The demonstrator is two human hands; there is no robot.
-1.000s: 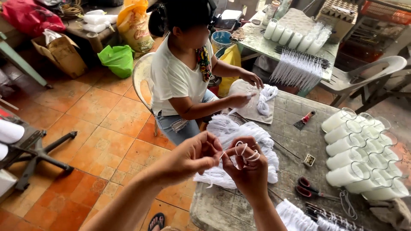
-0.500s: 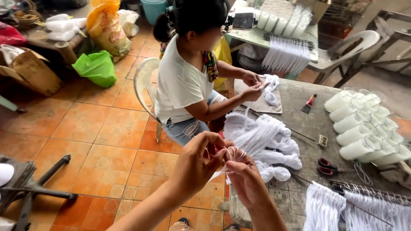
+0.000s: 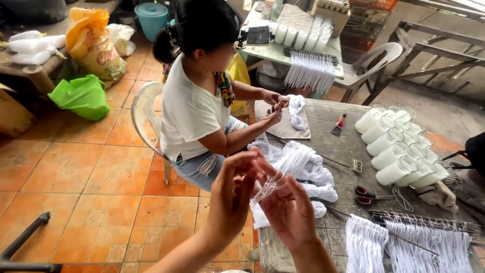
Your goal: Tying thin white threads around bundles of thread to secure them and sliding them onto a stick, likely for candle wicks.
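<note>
Head view, from the far left: a green bag [image 3: 81,96] lies on the tiled floor. Right of it a co-worker [image 3: 192,101] sits on a white plastic chair [image 3: 143,117], busy with their own strands at the far end of the worktop [image 3: 348,146].

Near you, your left hand [image 3: 232,194] is raised over the worktop's near left edge. Its fingers are together, pinched on the white string [image 3: 270,184], as far as this angle shows. The string runs rightward in several loops to your right hand [image 3: 289,212], which is turned palm-up. That hand's fingers are spread apart, and the loops ride round them rather than being gripped.

My reading is that you are partway through winding a small hank round the right fingers, with the left hand feeding the strand. The move to come calls for steady tension from the pinch. It also needs the right fingers kept wide, so the loops neither slip off nor cross.

Just beyond your hands lies the loose pile of white strands [image 3: 303,164]. Right of it are red-handled scissors [image 3: 366,194], then glass jars of white wax [image 3: 399,146] on their sides. At the near right, finished strands hang from a wire rack [image 3: 409,242].
</note>
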